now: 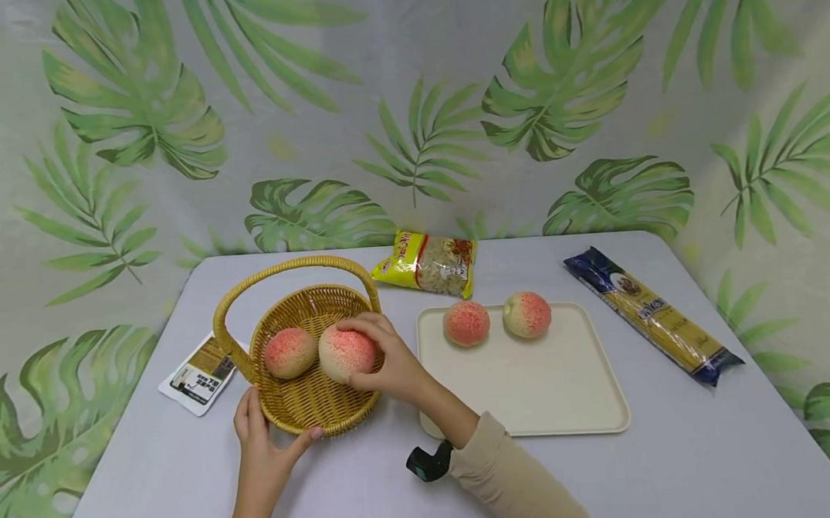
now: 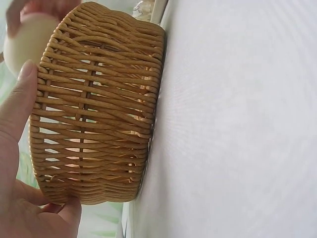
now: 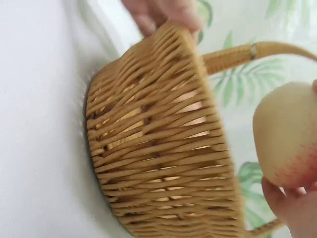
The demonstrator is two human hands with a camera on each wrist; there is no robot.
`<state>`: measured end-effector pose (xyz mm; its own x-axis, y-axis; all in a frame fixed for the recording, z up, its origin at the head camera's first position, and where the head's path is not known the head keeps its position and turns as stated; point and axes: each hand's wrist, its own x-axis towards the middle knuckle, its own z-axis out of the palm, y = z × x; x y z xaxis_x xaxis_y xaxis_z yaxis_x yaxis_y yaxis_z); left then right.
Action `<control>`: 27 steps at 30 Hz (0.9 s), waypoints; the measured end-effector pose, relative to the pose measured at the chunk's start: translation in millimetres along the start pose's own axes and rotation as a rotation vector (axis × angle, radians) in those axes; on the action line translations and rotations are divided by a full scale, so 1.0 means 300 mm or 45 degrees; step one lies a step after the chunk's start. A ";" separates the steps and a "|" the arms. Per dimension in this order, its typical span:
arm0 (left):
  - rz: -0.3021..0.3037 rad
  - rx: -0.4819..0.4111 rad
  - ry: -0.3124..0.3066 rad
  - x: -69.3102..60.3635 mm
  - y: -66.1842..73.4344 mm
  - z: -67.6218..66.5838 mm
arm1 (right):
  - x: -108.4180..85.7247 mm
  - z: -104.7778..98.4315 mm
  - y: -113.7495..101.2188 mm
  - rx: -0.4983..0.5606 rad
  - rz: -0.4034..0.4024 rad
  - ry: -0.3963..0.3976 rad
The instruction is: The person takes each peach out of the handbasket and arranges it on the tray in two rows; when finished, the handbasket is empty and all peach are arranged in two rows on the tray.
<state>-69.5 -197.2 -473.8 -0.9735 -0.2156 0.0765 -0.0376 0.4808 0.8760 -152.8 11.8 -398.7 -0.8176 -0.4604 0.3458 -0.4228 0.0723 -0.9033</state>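
A wicker basket [image 1: 303, 411] with an arched handle stands on the table at the left. My left hand [image 1: 261, 443] holds its near-left edge, thumb at the front rim and fingers round the side; the left wrist view shows that thumb [image 2: 20, 101] against the rim. One pink-and-cream peach [image 1: 290, 353] lies inside the basket. My right hand [image 1: 392, 360] grips another peach [image 1: 343, 353] over the basket's right half. From the right wrist view, this peach [image 3: 285, 136] is above the rim, apart from the weave.
Right of the basket lies a cream tray [image 1: 525, 393] bearing two peaches, one redder [image 1: 466, 323] and one paler [image 1: 527, 314]. A yellow snack bag [image 1: 429, 264] lies behind, a spaghetti pack [image 1: 650, 314] at far right, and a white pouch [image 1: 201, 376] left of the basket.
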 end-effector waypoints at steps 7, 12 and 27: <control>-0.002 -0.008 0.001 0.000 0.003 -0.001 | -0.101 -0.094 -0.045 0.185 -0.126 0.108; -0.008 -0.001 0.011 -0.001 -0.003 0.000 | -0.185 -0.173 -0.018 0.118 -0.146 0.194; 0.016 0.005 0.018 0.000 -0.011 0.004 | -0.428 -0.268 0.155 -0.146 0.085 0.394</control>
<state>-69.8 -197.8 -477.3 -0.9705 -0.2219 0.0943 -0.0265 0.4868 0.8731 -98.8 145.4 -464.8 -0.9175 -0.1622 0.3632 -0.3911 0.2008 -0.8982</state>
